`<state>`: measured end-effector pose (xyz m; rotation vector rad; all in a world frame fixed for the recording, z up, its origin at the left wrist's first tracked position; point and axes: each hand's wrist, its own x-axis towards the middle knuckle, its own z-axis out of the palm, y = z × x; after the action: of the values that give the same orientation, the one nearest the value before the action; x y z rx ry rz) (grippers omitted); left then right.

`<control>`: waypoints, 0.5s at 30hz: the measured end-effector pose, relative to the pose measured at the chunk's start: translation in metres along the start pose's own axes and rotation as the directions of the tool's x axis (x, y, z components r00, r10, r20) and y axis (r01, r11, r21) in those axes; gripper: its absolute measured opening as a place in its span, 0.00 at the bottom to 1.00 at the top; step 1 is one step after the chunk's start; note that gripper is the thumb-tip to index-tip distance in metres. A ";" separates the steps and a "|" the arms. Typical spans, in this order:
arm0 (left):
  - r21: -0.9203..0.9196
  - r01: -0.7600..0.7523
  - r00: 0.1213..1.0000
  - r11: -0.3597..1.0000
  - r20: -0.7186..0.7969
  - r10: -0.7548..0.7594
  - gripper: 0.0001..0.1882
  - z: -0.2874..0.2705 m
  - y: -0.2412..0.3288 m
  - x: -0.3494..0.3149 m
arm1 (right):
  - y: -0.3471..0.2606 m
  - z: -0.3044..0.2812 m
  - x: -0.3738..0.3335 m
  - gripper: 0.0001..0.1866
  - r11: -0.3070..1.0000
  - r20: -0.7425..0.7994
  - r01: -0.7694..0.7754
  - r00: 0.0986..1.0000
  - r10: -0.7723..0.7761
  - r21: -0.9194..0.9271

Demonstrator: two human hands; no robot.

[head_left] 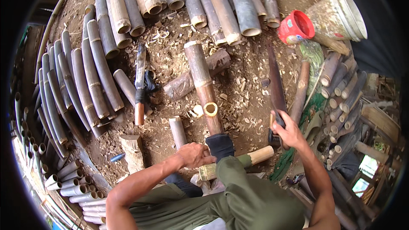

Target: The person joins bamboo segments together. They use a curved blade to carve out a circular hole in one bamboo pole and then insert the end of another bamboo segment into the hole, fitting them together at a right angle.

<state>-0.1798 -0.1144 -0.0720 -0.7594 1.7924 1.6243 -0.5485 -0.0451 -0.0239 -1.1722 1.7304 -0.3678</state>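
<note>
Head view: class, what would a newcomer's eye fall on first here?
Cut bamboo poles fan across the dirt on the left and along the top. At centre one bamboo piece rests on a log, pinned by the person's foot. The right hand grips a saw; the left hand rests by the knee.

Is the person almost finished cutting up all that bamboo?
Not nearly, I think. Done: short cut pieces and chips lie on the ground. In hand: the right hand grips a saw, the left hand rests by a bamboo length under the foot. Left: many long poles look uncut.
</note>
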 end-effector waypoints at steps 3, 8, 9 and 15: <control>-0.582 -0.243 0.970 0.776 -0.148 0.193 0.37 0.002 0.024 0.006 | -0.040 -0.002 0.008 0.27 0.985 0.024 0.161 0.987 -0.160 -0.056; -0.894 -0.431 0.862 0.124 -0.368 0.348 0.41 0.036 0.064 0.052 | -0.098 0.014 0.048 0.24 0.801 0.433 0.395 0.881 -0.191 -0.451; -0.892 -0.453 0.832 0.001 -0.422 0.359 0.42 0.046 0.066 0.067 | -0.102 0.018 0.057 0.23 0.735 0.499 0.468 0.842 -0.203 -0.490; -0.592 -0.164 0.900 -0.789 -0.417 0.125 0.41 0.035 0.088 0.120 | -0.117 0.052 0.114 0.22 0.285 0.709 0.727 0.681 -0.184 -0.624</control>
<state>-0.3230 -0.0743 -0.1068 -0.8854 -1.0944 3.4980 -0.4486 -0.1840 -0.0303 -2.3575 0.9300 0.6314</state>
